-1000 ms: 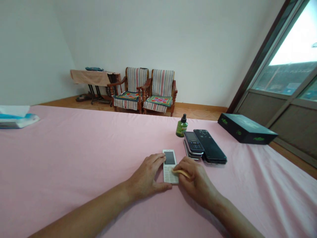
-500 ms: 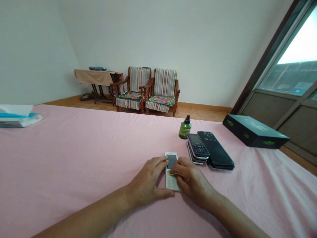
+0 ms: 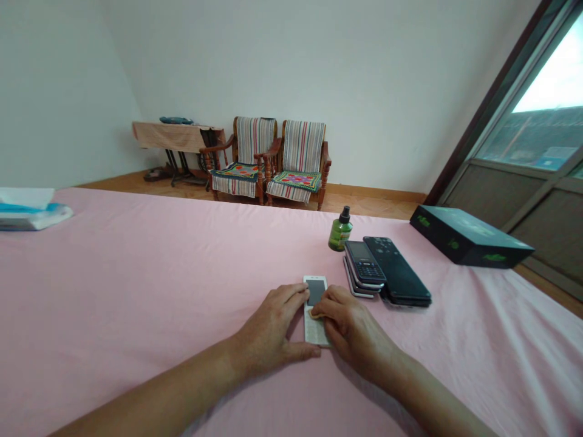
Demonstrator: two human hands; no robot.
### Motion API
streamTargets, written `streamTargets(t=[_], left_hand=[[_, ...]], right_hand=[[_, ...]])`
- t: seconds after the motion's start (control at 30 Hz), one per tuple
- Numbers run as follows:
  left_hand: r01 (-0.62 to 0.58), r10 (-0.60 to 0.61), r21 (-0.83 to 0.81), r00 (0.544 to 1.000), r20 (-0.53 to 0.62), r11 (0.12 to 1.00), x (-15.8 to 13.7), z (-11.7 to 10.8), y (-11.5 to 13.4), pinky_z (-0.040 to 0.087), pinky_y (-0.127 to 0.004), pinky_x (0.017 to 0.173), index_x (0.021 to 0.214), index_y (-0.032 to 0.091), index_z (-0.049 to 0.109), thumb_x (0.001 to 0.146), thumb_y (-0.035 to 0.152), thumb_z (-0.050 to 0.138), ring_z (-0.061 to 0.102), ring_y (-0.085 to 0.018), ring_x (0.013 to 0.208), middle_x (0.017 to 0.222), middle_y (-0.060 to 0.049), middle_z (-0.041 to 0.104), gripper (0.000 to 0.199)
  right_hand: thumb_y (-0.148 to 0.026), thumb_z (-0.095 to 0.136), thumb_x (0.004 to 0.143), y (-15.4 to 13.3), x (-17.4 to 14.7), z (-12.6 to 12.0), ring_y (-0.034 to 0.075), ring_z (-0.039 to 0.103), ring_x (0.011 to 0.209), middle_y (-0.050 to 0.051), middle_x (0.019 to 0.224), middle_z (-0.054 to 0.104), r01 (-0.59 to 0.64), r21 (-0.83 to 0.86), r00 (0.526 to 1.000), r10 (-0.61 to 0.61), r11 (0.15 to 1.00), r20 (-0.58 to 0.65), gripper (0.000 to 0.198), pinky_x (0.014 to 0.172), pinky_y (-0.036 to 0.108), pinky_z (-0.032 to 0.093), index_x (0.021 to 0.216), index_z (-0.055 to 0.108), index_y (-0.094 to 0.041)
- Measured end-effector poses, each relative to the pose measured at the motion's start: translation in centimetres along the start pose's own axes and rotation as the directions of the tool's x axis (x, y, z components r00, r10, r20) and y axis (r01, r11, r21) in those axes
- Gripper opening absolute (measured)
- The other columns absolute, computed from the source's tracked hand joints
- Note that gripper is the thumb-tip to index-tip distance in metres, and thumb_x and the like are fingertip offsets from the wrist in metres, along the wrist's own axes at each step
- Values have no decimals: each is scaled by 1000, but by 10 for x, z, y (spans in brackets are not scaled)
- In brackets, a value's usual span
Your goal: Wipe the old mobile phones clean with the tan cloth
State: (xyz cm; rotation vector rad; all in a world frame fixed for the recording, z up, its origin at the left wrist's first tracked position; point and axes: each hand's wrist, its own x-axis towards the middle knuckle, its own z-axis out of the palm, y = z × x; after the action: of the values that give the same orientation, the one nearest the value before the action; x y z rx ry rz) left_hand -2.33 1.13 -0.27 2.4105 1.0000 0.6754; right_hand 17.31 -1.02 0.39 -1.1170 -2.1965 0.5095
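Observation:
A white keypad mobile phone (image 3: 314, 331) lies face up on the pink cloth, its grey screen at the far end. My left hand (image 3: 273, 325) steadies it, fingertips on the left edge beside the screen and thumb at the near end. Pinched in the closed fingers of my right hand (image 3: 350, 318) is a small yellowish cloth (image 3: 314, 314), pressed on the phone just below the screen. Most of that cloth is hidden under the fingers, and the hand covers the phone's right side.
Right of my hands stand a stack of keypad phones (image 3: 364, 267) and a pile of black smartphones (image 3: 398, 273). Behind them is a green spray bottle (image 3: 339, 233). A black box (image 3: 469, 237) sits far right, a tissue pack (image 3: 34, 212) far left. Two wooden chairs (image 3: 298, 149) stand beyond the pink-covered surface (image 3: 159, 273).
The whole view has shifted slightly, so things sit a little higher in the picture. Both hands keep nearly the same place on the phone, with the cloth still at the keypad's top.

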Motion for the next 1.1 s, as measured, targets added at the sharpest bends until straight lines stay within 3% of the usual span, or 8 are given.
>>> streamTargets(t=[0.5, 0.73, 0.97, 1.1], left_hand=[[6, -6, 19, 1000, -8, 1000, -1, 1, 0, 39, -49, 109, 136, 17, 49, 65, 41, 86, 46, -34, 130, 142, -16, 49, 83], [8, -7, 11, 1000, -6, 1000, -2, 0, 2, 38, -50, 110, 136, 18, 49, 66, 40, 85, 46, -34, 131, 142, -16, 49, 82], [19, -20, 20, 1000, 19, 1000, -2, -1, 3, 38, -49, 111, 137, 16, 48, 66, 40, 86, 45, -34, 132, 143, -17, 47, 84], [9, -8, 13, 1000, -7, 1000, -2, 0, 1, 39, -50, 110, 137, 18, 48, 67, 39, 84, 46, -34, 131, 143, -16, 48, 82]], right_hand=[[5, 49, 72, -13, -11, -9, 19, 54, 78, 6, 81, 57, -181, -99, 983, 184, 979, 20, 27, 68, 29, 42, 75, 68, -14], [4, 49, 76, -21, -8, -4, 19, 54, 81, 7, 85, 58, -120, -70, 991, 124, 990, 55, 27, 68, 28, 42, 75, 67, -15], [6, 50, 71, -11, -11, -11, 19, 55, 78, 6, 80, 57, -177, -100, 984, 178, 979, 5, 26, 68, 29, 42, 74, 67, -14], [4, 48, 74, -14, -10, -6, 19, 54, 79, 6, 80, 57, -104, -68, 993, 107, 992, 43, 28, 66, 27, 42, 75, 68, -15]])
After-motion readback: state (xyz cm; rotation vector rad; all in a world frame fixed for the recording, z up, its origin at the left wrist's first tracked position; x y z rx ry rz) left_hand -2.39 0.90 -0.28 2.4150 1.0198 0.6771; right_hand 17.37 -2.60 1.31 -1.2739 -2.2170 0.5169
